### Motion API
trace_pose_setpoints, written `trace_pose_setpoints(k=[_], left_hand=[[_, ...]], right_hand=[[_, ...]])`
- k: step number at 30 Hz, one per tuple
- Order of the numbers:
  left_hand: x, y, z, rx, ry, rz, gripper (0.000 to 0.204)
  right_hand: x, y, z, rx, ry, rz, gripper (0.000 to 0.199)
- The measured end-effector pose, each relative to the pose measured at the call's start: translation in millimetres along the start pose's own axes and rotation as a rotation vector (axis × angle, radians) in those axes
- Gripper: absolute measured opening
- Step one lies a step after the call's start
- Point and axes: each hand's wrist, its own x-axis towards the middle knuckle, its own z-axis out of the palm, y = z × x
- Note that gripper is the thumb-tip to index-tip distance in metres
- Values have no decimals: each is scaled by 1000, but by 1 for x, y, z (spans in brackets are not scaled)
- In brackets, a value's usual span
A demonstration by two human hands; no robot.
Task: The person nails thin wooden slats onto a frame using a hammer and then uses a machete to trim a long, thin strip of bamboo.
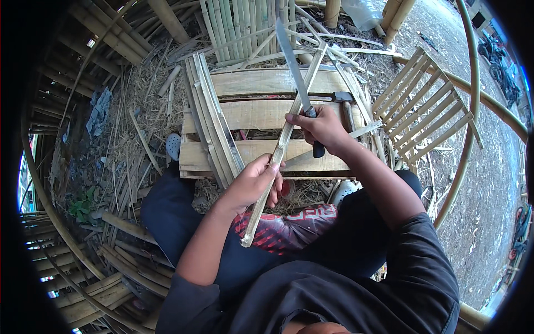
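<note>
A long split bamboo strip (285, 136) slants from my lap up over a slatted wooden bench. My left hand (258, 181) is closed round its lower part, with the thumb on top. In my right hand (322, 128) is a knife (293, 58), its long blade pointing up and away and its dark handle showing below the fist. The right thumb reaches to the strip, and the blade crosses close beside it; I cannot tell whether the edge touches. A bundle of split bamboo strips (208, 119) lies across the left side of the bench (250, 150).
A hammer-like tool (342, 97) and a flat pale blade-like piece (334, 147) lie on the bench's right. A slatted bamboo panel (428, 106) stands further right. Patterned red and dark cloth (289, 228) covers my lap. Bamboo poles (133, 264) and shavings (139, 106) surround me.
</note>
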Motion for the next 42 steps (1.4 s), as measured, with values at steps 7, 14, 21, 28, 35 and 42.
trace_pose_setpoints(k=[7, 14, 21, 28, 35, 42], left_hand=[[-11, 11, -7, -306, 117, 40, 36], [-12, 13, -17, -677, 14, -42, 29], [-25, 22, -9, -711, -96, -31, 25], [-28, 20, -19, -738, -42, -24, 28], [-27, 18, -7, -546, 27, -22, 30], [-21, 10, -7, -410, 178, -3, 35]], right_hand=[[-6, 11, -26, -469, 3, -691, 33], [-13, 25, -18, -875, -7, -875, 36], [29, 28, -45, -1227, 522, -756, 34], [9, 17, -46, -1004, 437, -710, 35], [21, 24, -35, -1185, 379, -621, 35], [1, 27, -21, -994, 180, -802, 37]])
